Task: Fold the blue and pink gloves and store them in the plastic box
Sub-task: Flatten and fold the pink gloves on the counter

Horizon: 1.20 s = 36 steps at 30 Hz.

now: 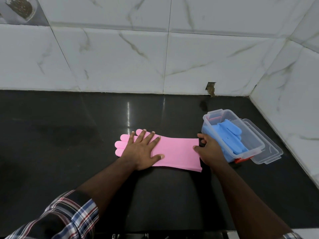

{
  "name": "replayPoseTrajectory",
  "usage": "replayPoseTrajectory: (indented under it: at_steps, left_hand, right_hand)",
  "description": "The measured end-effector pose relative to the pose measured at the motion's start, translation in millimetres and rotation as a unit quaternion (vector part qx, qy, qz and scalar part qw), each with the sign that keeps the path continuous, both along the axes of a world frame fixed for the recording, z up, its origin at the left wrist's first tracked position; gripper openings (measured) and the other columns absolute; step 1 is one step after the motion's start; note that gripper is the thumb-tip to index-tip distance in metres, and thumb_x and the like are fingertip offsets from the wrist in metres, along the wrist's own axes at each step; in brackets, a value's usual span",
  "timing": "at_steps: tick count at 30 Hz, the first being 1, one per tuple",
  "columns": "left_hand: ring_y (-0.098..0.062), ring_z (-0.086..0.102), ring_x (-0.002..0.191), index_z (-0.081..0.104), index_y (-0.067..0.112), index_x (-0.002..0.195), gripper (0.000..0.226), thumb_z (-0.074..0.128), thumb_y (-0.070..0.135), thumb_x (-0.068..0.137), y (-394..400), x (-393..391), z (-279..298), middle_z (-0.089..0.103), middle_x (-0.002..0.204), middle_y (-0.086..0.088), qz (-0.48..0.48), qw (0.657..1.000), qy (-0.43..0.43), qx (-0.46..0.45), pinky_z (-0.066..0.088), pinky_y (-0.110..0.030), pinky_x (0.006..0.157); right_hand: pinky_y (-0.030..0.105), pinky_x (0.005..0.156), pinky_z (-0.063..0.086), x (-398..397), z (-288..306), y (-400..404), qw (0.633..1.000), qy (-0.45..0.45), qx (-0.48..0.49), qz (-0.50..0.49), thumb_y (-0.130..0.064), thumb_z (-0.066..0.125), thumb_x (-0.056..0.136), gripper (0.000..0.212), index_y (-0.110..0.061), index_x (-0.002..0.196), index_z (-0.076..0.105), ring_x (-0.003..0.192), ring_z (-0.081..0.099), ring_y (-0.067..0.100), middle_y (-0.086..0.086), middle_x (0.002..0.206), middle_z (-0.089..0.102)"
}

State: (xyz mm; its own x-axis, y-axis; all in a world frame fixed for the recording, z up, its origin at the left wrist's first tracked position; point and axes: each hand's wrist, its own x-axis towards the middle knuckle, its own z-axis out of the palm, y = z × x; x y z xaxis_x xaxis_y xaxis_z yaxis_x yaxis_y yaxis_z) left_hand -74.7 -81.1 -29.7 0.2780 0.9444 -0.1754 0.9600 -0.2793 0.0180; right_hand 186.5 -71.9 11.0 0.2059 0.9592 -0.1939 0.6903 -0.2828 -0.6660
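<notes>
Lying flat on the dark counter, the pink glove stretches between the two hands, its fingers pointing out past the left hand and its cuff under the right. The left hand rests palm-down on the glove's palm part, fingers straight and spread, pressing it to the counter without gripping. The right hand is at the cuff edge, thumb on top of the pink rubber and fingers curled round the edge, pinching it. Just beyond the right hand, touching or nearly touching its knuckles, stands the clear box, open. The blue gloves lie inside it, filling most of the box, with something red at its far end that cannot be made out. The lid lies on the far side of the box from the right hand, tucked partly beneath it. A plaid sleeve covers the left forearm. White marble tiles rise behind the counter.
</notes>
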Motion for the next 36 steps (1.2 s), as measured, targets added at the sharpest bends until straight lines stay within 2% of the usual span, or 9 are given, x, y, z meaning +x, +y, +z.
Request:
replayPoseTrajectory:
  at_steps: [7, 10, 16, 20, 25, 32, 34, 36]
  left_hand:
    - [-0.024, -0.01, 0.155, -0.006, 0.038, 0.158, 0.087, -0.002, 0.082, 0.083, -1, 0, -4, -0.006, 0.168, 0.006, -0.004, 1.0, 0.0, 0.009, -0.007, -0.059, 0.12]
    - [-0.024, -0.011, 0.155, -0.008, 0.038, 0.158, 0.086, -0.002, 0.082, 0.084, -1, 0, -6, -0.008, 0.168, 0.006, -0.004, 1.0, -0.002, 0.007, -0.008, -0.058, 0.12]
    - [-0.024, -0.011, 0.155, -0.007, 0.039, 0.158, 0.087, -0.002, 0.083, 0.083, 0, -1, -5, -0.007, 0.168, 0.006, -0.004, 1.0, -0.004, 0.01, -0.01, -0.058, 0.12]
    - [-0.024, -0.011, 0.155, -0.005, 0.039, 0.158, 0.088, -0.004, 0.083, 0.081, 1, 2, -1, -0.007, 0.168, 0.006, -0.001, 1.0, -0.003, 0.009, -0.009, -0.059, 0.12]
    - [-0.024, -0.012, 0.155, -0.001, 0.041, 0.158, 0.085, 0.005, 0.082, 0.083, 0, 9, 3, -0.007, 0.168, 0.006, -0.009, 1.0, 0.001, 0.011, -0.009, -0.061, 0.119]
    - [-0.024, -0.012, 0.154, -0.004, 0.043, 0.157, 0.086, 0.007, 0.084, 0.082, -1, 7, 0, -0.01, 0.168, 0.008, -0.006, 1.0, 0.01, 0.007, -0.01, -0.062, 0.118]
    - [-0.024, -0.012, 0.155, -0.005, 0.043, 0.157, 0.085, 0.006, 0.084, 0.083, -1, 8, -2, -0.01, 0.168, 0.008, -0.006, 1.0, 0.007, 0.009, -0.01, -0.062, 0.118]
    - [-0.025, -0.011, 0.155, -0.005, 0.043, 0.157, 0.085, 0.005, 0.084, 0.083, -1, 7, -4, -0.009, 0.168, 0.008, -0.006, 1.0, 0.004, 0.012, -0.011, -0.062, 0.118]
  right_hand:
    - [0.043, 0.102, 0.05, 8, -5, -7, 0.985, 0.158, -0.07, -0.032, -0.019, 0.073, 0.087, 0.039, -0.027, 0.124, 0.066, 0.127, 0.05, 0.023, 0.002, 0.141, 0.052]
    - [0.043, 0.103, 0.049, 10, -5, -8, 0.978, 0.19, -0.075, -0.046, -0.017, 0.075, 0.085, 0.035, -0.026, 0.119, 0.069, 0.125, 0.05, 0.022, 0.003, 0.14, 0.053]
    - [0.037, 0.102, 0.048, 5, 2, -9, 0.98, 0.18, -0.081, -0.012, -0.012, 0.074, 0.086, 0.032, -0.027, 0.114, 0.071, 0.119, 0.048, 0.017, 0.0, 0.141, 0.049]
    - [0.028, 0.092, 0.05, 9, 5, -8, 0.984, 0.173, -0.043, -0.02, -0.009, 0.074, 0.085, 0.029, -0.025, 0.109, 0.072, 0.111, 0.05, 0.015, -0.002, 0.134, 0.052]
    - [0.039, 0.098, 0.053, 16, 12, -2, 0.987, 0.156, -0.019, -0.043, -0.011, 0.073, 0.087, 0.033, -0.026, 0.116, 0.07, 0.111, 0.053, 0.019, -0.002, 0.134, 0.052]
    - [0.043, 0.107, 0.047, 13, 15, -3, 0.989, 0.146, -0.037, -0.008, -0.012, 0.075, 0.084, 0.052, -0.03, 0.131, 0.061, 0.117, 0.047, 0.019, -0.004, 0.134, 0.047]
    - [0.043, 0.101, 0.051, 15, 19, -5, 0.987, 0.154, -0.049, 0.002, -0.013, 0.078, 0.082, 0.059, -0.031, 0.134, 0.058, 0.111, 0.05, 0.019, -0.004, 0.127, 0.047]
    - [0.032, 0.081, 0.057, 18, 25, -7, 0.981, 0.185, -0.056, 0.015, -0.008, 0.078, 0.081, 0.063, -0.031, 0.135, 0.055, 0.1, 0.052, 0.018, -0.003, 0.122, 0.046]
